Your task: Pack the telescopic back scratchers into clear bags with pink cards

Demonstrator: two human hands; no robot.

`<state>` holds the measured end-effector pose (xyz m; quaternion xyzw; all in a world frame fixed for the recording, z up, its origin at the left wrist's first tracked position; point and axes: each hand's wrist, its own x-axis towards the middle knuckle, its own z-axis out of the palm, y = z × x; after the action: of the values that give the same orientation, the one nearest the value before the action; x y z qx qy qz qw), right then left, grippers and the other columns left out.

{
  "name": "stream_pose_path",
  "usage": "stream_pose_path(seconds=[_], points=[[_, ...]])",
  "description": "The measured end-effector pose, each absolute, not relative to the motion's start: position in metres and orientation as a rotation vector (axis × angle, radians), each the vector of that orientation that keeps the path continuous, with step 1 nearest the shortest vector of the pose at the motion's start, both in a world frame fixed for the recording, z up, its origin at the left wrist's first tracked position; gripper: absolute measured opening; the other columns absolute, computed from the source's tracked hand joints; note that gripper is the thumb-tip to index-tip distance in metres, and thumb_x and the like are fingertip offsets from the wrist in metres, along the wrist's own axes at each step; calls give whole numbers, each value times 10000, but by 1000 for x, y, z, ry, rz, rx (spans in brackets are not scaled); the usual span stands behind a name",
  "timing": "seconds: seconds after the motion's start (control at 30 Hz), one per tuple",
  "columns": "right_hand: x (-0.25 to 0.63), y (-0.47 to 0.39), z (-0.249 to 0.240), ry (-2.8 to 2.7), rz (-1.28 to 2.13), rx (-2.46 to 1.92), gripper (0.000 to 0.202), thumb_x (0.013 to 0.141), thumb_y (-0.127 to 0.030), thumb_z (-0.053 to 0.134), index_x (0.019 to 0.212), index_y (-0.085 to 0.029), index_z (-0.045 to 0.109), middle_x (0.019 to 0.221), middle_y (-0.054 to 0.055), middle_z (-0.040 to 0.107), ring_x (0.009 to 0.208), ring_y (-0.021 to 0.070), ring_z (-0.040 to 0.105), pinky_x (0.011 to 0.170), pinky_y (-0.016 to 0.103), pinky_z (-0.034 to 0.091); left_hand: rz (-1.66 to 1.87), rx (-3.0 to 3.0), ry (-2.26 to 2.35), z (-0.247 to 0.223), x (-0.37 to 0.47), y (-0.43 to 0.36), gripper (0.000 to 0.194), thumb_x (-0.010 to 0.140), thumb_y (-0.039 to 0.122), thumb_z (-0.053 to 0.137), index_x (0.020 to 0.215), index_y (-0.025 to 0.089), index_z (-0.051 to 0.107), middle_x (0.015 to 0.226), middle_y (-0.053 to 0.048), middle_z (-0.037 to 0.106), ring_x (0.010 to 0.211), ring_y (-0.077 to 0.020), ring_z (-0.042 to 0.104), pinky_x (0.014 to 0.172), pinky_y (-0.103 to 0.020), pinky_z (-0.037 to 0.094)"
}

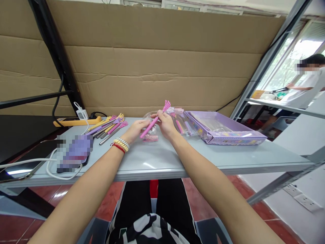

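Note:
A pink back scratcher [149,127] with a small hand-shaped head slants up to the right, and my right hand [166,124] is closed around its upper part. My left hand [137,130] is beside its lower end, fingers pinched at a clear plastic bag [153,130] with a pink label; the fingertips are partly hidden. More back scratchers [111,126] in yellow, purple and pink, with metal rods, lie in a pile left of my left hand. Packed back scratchers [181,123] in clear bags lie just right of my right hand.
A purple open box [235,138] with clear plastic inside stands on the right of the grey table [157,166]. At left are a phone [76,154], a white cable [50,169] and a yellow power strip [67,122]. Cardboard [162,61] closes the back. Another person [308,81] works far right.

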<state>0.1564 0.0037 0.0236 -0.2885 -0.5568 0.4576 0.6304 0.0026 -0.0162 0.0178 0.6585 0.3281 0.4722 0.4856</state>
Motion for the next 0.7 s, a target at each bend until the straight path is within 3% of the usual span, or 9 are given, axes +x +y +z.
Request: stream_pose_path(seconds=[0.1, 0.2, 0.3, 0.4, 0.57, 0.63, 0.7], points=[[164, 6, 26, -1126, 1103, -666, 472, 788, -659, 539, 692, -221, 393, 485, -45, 491, 502, 117, 513, 524, 251, 453, 1305, 1520, 772, 18, 2, -14, 275, 720, 403, 657, 766, 132, 661, 837, -78, 659, 775, -166, 593, 632, -266, 469], [169, 3, 27, -1229, 1225, -730, 457, 794, -677, 523, 761, -235, 414, 384, -113, 335, 330, 85, 344, 377, 216, 338, 1553, 1377, 813, 18, 1, -5, 178, 677, 238, 683, 811, 147, 609, 811, -35, 648, 687, -119, 597, 600, -237, 486], [170, 0, 26, -1415, 1219, -791, 463, 779, -682, 539, 888, -234, 502, 387, -126, 323, 291, 71, 275, 319, 204, 236, 1889, 1044, 855, 22, -7, 4, 290, 721, 107, 617, 975, 207, 519, 761, 22, 626, 623, -85, 611, 614, -221, 517], [167, -2, 24, -1530, 1069, -806, 508, 753, -691, 559, 952, -224, 553, 411, -119, 329, 307, 69, 280, 319, 214, 214, 2088, 617, 874, 30, -26, 12, 380, 778, 10, 505, 1062, 256, 453, 740, 49, 592, 655, -66, 627, 652, -201, 542], [165, -4, 24, -1593, 980, -872, 409, 789, -607, 560, 902, -214, 564, 450, -100, 323, 363, 75, 278, 357, 221, 216, 1984, 534, 835, 33, -51, 19, 155, 816, 49, 445, 860, 180, 514, 790, -32, 626, 724, -95, 647, 647, -187, 538], [166, -6, 25, -1633, 998, -921, 328, 827, -530, 534, 863, -205, 566, 449, -91, 329, 373, 78, 274, 371, 223, 216, 1893, 583, 854, 29, -47, 19, 198, 808, 62, 446, 954, 171, 521, 795, -43, 646, 703, -115, 659, 634, -218, 541], [167, -9, 27, -1689, 991, -968, 280, 853, -456, 491, 819, -191, 576, 452, -75, 355, 389, 84, 291, 389, 227, 229, 1848, 722, 920, 24, -38, 19, 381, 791, 61, 471, 1152, 181, 457, 806, -36, 657, 663, -126, 663, 620, -248, 540]])
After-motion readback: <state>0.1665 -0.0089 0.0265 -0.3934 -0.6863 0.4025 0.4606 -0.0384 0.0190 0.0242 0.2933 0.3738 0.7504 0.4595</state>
